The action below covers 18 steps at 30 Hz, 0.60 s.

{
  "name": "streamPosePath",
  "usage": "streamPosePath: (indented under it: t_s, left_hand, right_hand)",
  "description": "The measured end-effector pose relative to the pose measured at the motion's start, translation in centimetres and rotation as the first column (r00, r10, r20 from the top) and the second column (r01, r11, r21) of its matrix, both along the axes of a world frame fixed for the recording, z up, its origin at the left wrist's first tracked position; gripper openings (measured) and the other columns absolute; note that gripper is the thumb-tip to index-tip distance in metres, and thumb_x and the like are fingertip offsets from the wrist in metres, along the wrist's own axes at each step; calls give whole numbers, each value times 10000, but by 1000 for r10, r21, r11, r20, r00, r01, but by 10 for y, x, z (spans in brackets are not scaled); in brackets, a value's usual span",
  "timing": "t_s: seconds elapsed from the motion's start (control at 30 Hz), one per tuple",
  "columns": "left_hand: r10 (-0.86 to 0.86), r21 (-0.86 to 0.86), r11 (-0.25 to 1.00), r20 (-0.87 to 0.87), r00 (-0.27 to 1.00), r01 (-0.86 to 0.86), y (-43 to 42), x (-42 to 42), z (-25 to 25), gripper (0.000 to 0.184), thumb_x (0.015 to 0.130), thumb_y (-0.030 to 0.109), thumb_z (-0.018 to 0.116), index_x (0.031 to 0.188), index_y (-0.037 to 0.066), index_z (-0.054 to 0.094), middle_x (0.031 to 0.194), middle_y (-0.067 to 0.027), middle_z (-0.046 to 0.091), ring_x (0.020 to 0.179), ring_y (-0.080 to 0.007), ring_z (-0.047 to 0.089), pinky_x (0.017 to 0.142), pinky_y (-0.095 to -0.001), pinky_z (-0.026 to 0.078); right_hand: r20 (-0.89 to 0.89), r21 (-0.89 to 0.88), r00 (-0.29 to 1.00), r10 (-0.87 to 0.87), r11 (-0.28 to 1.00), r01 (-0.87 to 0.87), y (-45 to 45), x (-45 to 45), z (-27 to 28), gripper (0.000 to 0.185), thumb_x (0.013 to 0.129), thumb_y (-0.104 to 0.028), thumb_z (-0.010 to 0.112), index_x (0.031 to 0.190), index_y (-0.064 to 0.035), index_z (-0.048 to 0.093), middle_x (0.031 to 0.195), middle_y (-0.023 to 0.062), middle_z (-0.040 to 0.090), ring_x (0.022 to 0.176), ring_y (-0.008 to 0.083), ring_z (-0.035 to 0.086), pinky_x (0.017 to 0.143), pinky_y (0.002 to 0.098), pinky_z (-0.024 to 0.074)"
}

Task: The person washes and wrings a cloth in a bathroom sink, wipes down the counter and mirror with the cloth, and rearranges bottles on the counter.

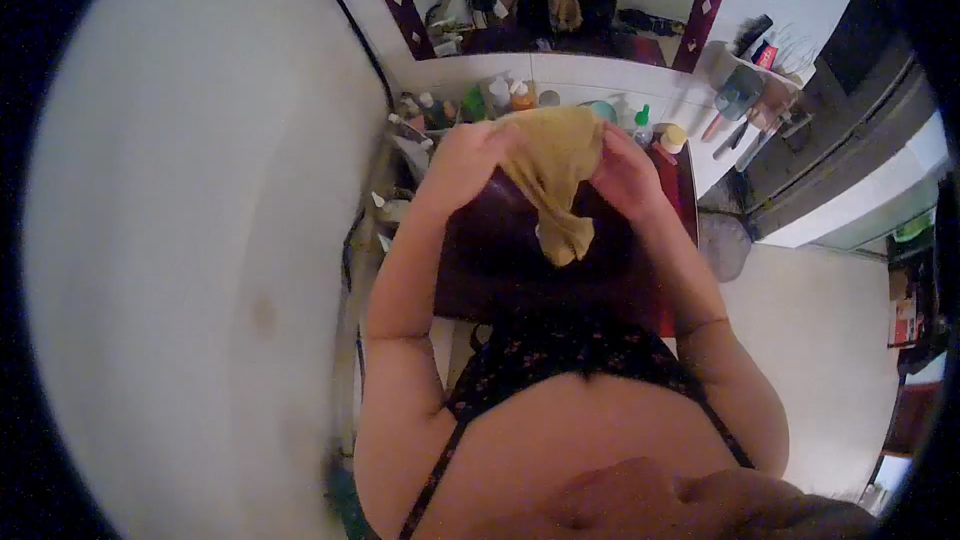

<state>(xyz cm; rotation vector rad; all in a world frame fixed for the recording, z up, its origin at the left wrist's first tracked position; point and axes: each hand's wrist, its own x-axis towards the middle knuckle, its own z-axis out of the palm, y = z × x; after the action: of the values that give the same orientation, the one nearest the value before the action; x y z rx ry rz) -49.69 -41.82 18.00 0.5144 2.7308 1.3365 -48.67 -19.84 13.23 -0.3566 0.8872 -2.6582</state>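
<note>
A yellowish cloth (555, 155) hangs between my two hands over a dark red table (480, 260). At its upper left edge, my left hand (470, 162) is closed on the fabric, with some fingertips hidden behind it. My right hand (628, 172) grips the upper right edge of the same cloth. The cloth's lower end narrows, twists and dangles above the tabletop. Its reflection shows in the mirror (560, 0) on the wall.
Bottles (500, 92) line the table's back edge. A green-capped bottle (642, 125) and a yellow-lidded jar (673, 138) stand at the back right. Tubes (412, 155) crowd the left edge. A wall holder (745, 75) carries brushes and a red tube.
</note>
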Motion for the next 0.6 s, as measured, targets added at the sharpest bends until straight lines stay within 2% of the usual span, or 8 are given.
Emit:
streamPosePath:
  t_s: [0.07,0.1,0.13,0.27,0.33,0.4,0.53,0.6]
  left_hand:
    - [-26,13,1000,-13,1000,26,-11,-6,-9,364,873,314,448,951,-15,582,820,-108,620,800,-189,585,750,-303,438]
    - [-119,587,809,135,984,17,-14,-8,-17,363,882,308,435,1025,-5,549,939,-106,598,902,-201,560,818,-320,419]
    - [-272,938,331,196,942,-99,-18,-12,-24,375,890,302,422,1099,4,516,1058,-104,575,1004,-213,535,887,-337,400]
    - [-345,987,109,146,927,-115,-68,-21,-35,444,902,329,406,1209,8,414,1220,-96,465,1132,-225,438,967,-376,337]
    - [-316,977,126,204,927,-172,-85,-22,-34,394,888,286,450,1167,9,468,1137,-86,532,1035,-228,511,907,-358,391]
    - [45,754,625,222,974,-201,-101,-21,-30,307,861,245,504,1045,6,565,1012,-49,597,892,-235,573,795,-341,440]
    - [118,550,830,0,993,-98,-112,-11,-13,229,839,225,539,921,29,623,855,-47,631,739,-194,585,675,-311,450]
    - [131,148,984,-211,969,-101,-125,-12,-5,224,843,261,536,861,59,632,769,-82,614,705,-147,563,637,-292,436]
  right_hand:
    - [23,-82,999,-24,996,26,-6,0,-11,311,827,-166,535,1097,-29,466,1014,68,555,975,193,518,873,341,402]
    - [-38,-30,989,-141,990,140,-3,-9,-21,294,819,-152,541,1080,-35,471,1008,72,553,964,196,523,870,338,407]
    - [-113,15,962,-249,968,252,1,-17,-24,278,812,-138,546,1063,-40,476,1002,77,552,953,200,528,867,336,411]
    - [-214,110,732,-647,729,676,31,-13,16,160,812,-72,530,964,-85,484,939,57,548,886,168,538,770,302,453]
    - [-258,189,702,-664,678,710,48,-10,23,262,785,-73,557,1030,-74,465,888,48,513,777,130,488,649,244,413]
    - [-304,221,681,-666,646,731,43,-2,36,304,770,-63,568,1055,-71,460,834,35,480,673,88,431,546,199,366]
    - [-566,394,726,-391,645,655,20,4,31,392,695,-69,655,1047,-110,487,872,56,532,844,121,503,712,240,401]
    - [-794,601,600,-99,25,799,19,4,30,306,709,-100,639,996,-83,535,890,67,541,877,183,515,735,280,420]
